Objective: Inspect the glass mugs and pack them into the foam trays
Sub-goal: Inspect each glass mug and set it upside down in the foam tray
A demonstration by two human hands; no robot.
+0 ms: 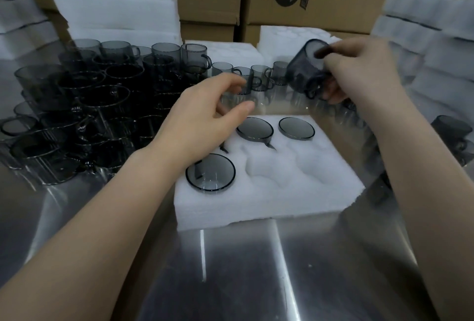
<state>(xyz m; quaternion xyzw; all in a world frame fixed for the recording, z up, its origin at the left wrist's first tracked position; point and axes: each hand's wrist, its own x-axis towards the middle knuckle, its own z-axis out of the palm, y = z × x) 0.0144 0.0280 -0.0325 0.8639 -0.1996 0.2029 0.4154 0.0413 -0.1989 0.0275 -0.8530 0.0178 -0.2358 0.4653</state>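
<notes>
Far left, the loose mugs [84,105] stood crowded together, smoky grey, on the steel table [256,269]. Next along, the left grip [205,120] hovered over the back-left corner of the foam tray [256,207]. Its fingers were loosely curled with the thumb apart from them, and it held nothing I could make out. Whatever sat in the pocket under it was hidden.

In the tray, a packed mug [210,177] sat sunk in the front-left pocket. Two more were in the back row, the middle mug [255,129] and its neighbour [296,128], with only their round tops showing. The front middle pocket [264,169] and the front right pocket [315,166] were bare foam.

On the right, the right grip [359,71] was wrapped round the held mug [305,69], fingers closed on its body near the handle. The mug was tilted in the air above the tray's back right corner.

That looked to me like the inspecting step, with the glass turned for a check. Next up, I'd say, it needed levelling and lowering into a bare pocket, with the handle lined up to the notch in the foam.
</notes>
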